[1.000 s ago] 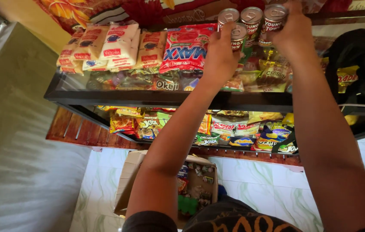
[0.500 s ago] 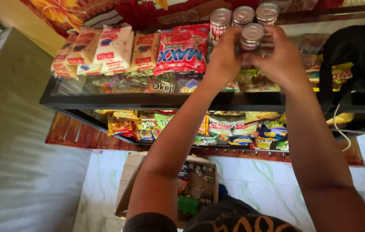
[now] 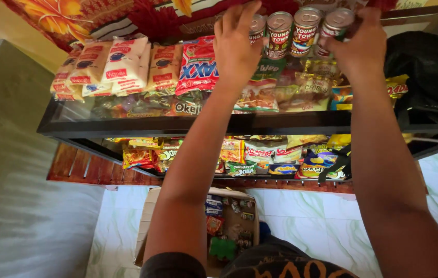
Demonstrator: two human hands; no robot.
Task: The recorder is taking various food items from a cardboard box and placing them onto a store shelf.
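At ten o'clock from my hands I see a stack of white noodle packets [image 3: 118, 64] lying flat on the glass shelf [image 3: 188, 124], overlapped so they stay put. Just to their right a red snack bag [image 3: 197, 64] leans against them.

My left hand [image 3: 237, 46] is up at twelve o'clock, fingers spread wide and laid over the leftmost can in a row of tins [image 3: 293, 32]. It looks like a flat steadying touch rather than a grip; the palm hides the can's front, so I cannot tell how firmly it holds. The tins stand upright, shoulder to shoulder, at the shelf's back edge against the flowered red cloth [image 3: 74, 18], probably so they line up and cannot roll.

At one o'clock my right hand [image 3: 360, 49] is curled around the rightmost tin, fingers closed on its side, closing the row from that end.

Farther right, at two o'clock, a black bag [image 3: 425, 69] rests on the shelf. Below the glass, at six o'clock, more snack packets [image 3: 260, 154] fill a lower shelf, and an open cardboard box [image 3: 149, 226] with a few goods sits on the tiled floor [image 3: 322, 226] by my knees.
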